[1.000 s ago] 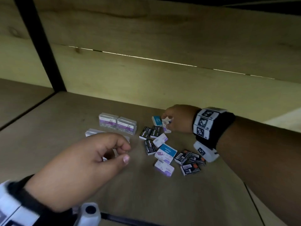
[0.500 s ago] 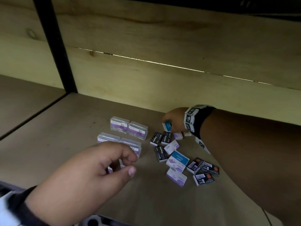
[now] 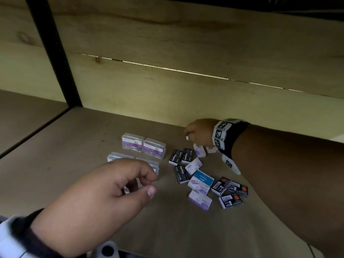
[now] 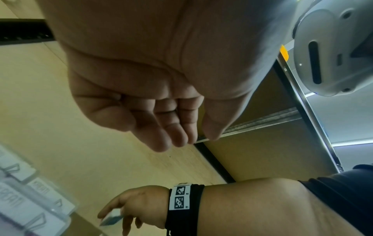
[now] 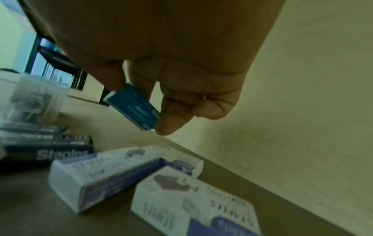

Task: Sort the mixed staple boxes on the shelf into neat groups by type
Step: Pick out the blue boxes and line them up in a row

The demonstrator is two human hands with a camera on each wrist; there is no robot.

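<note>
My right hand (image 3: 198, 134) hovers near the back wall and pinches a small blue staple box (image 5: 133, 110) between thumb and fingers, clear of the shelf. In the head view the hand hides most of that box. Below it lies the mixed pile: black staple boxes (image 3: 179, 156), purple-and-white staple boxes (image 3: 200, 199), a larger blue-and-white box (image 3: 203, 180) and black boxes with orange marks (image 3: 230, 190). Two purple-and-white boxes (image 5: 125, 172) lie right under my right hand. My left hand (image 3: 150, 183) hangs loosely curled and empty above the clear boxes.
Several clear paper clip boxes (image 3: 143, 147) stand in rows left of the pile, the front ones partly hidden by my left hand. The wooden back wall (image 3: 186, 101) is close behind. A black upright post (image 3: 54, 53) bounds the shelf (image 3: 55, 149) on the left.
My right hand has lifted the blue staple box out of the pile and drawn it up toward the back wall. My left hand has hardly moved.
</note>
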